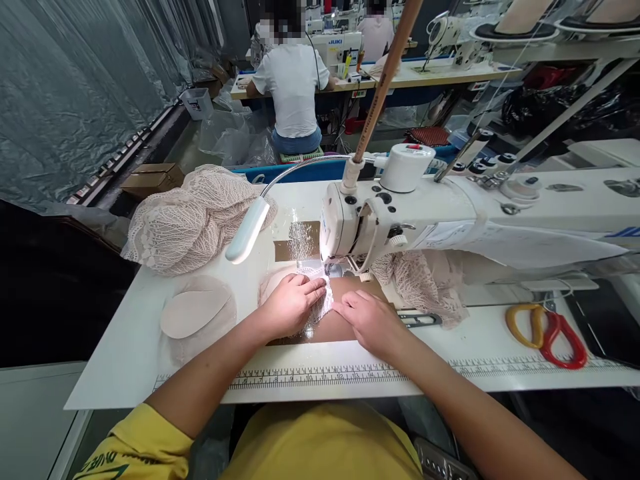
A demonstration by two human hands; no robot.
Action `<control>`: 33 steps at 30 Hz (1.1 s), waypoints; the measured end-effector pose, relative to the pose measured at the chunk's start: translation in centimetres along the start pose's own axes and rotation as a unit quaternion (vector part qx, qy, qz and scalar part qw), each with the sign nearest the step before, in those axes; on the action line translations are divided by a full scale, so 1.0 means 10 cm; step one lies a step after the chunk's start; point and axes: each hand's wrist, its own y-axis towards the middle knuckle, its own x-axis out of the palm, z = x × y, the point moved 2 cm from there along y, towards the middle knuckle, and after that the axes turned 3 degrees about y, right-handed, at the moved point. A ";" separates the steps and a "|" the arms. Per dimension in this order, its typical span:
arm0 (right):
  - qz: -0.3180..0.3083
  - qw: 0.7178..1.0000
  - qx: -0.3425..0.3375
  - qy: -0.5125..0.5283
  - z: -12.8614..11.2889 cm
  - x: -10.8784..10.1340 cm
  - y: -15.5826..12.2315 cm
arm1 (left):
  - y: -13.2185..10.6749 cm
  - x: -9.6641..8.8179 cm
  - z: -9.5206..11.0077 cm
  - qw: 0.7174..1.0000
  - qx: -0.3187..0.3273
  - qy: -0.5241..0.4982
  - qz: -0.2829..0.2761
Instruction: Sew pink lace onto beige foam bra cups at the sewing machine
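Note:
A sewing machine [400, 220] stands over the white table, its lamp-lit needle area just beyond my hands. Under its presser foot [327, 268] lies a pale pink lace piece [323, 308]. My left hand [290, 307] rests on the lace from the left, fingers stretched over it near the foot. On the other side, my right hand [373, 323] pinches the lace's right edge between thumb and fingertips. Brown tape [345, 327] covers the table beneath. Left of my hands are beige oval cup pieces [195, 313] on thin sheer fabric.
A heap of beige lace [190, 217] sits at the back left; more lace [425, 283] lies under the machine arm. Scissors [547, 333] with yellow and red handles and a dark phone [607, 320] lie right. A printed ruler [280, 379] runs along the front edge. A co-worker [293, 87] sits ahead.

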 end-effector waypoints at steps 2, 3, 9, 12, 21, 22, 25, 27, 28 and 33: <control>-0.007 1.000 0.002 -0.003 0.01 -0.03 0.06 | 0.04 0.01 -0.06 1.000 0.007 0.012 -0.006; -0.011 1.000 0.003 -0.004 0.02 -0.05 0.09 | 0.06 0.02 -0.08 1.000 0.010 0.016 -0.006; 0.007 0.999 0.032 -0.017 0.06 -0.07 0.26 | 0.18 0.06 -0.27 0.999 0.020 0.026 -0.003; 0.039 0.998 0.044 -0.022 0.07 -0.03 0.28 | 0.20 0.05 -0.33 0.999 0.027 0.028 0.001; 0.082 0.995 0.032 -0.041 0.08 -0.02 0.27 | 0.12 0.06 -0.29 0.998 0.058 -0.015 0.028; 0.087 0.995 0.032 -0.041 0.08 -0.02 0.28 | 0.12 0.08 -0.29 0.998 0.058 -0.015 0.029; 0.100 0.993 0.040 -0.041 0.09 -0.01 0.29 | 0.14 0.11 -0.34 0.998 0.052 -0.011 0.033; 0.100 0.993 0.052 -0.042 0.11 0.01 0.30 | 0.17 0.11 -0.38 0.998 0.047 -0.009 0.036; 0.099 0.993 0.056 -0.040 0.12 0.03 0.30 | 0.18 0.11 -0.40 0.998 0.044 -0.009 0.038; 0.118 0.991 0.064 -0.011 0.17 0.09 0.28 | 0.22 0.11 -0.43 0.999 0.028 -0.015 0.036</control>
